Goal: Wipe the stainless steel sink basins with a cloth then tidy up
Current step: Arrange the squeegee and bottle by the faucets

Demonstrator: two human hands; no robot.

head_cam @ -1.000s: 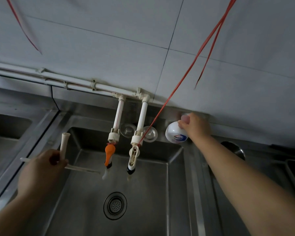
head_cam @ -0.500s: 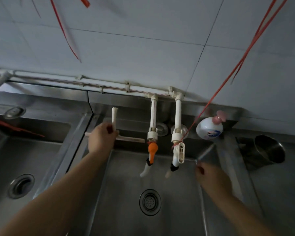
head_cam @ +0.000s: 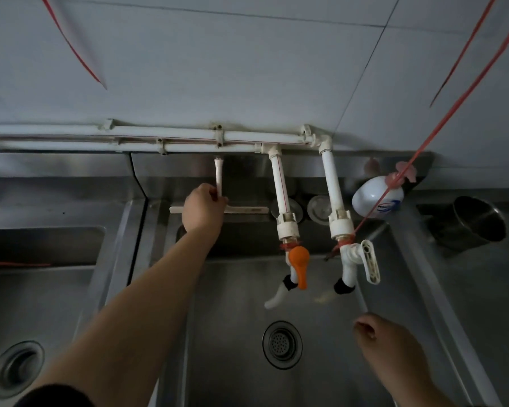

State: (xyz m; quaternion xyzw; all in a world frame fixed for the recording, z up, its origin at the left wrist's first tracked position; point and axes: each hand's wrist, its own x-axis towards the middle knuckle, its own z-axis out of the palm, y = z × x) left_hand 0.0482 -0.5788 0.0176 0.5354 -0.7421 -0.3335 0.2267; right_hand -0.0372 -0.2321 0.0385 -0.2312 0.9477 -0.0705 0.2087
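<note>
stainless steel sink basin (head_cam: 232,362) lies nearest, no cloth in view, so wiping looks done. right hand (head_cam: 390,345) hangs loosely curled, empty, over it. behind the basin, left hand (head_cam: 203,211) grips white t-shaped plastic squeegee (head_cam: 241,209) on the ledge, apparently tidying.

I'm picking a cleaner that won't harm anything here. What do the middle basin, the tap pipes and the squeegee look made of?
Middle basin: stainless steel, brushed grey sheen with soft reflections. Tap pipes: likely plastic, matte white with moulded joints. Squeegee, held by the left hand: probably white plastic; its blade edge is too small to judge.
</note>
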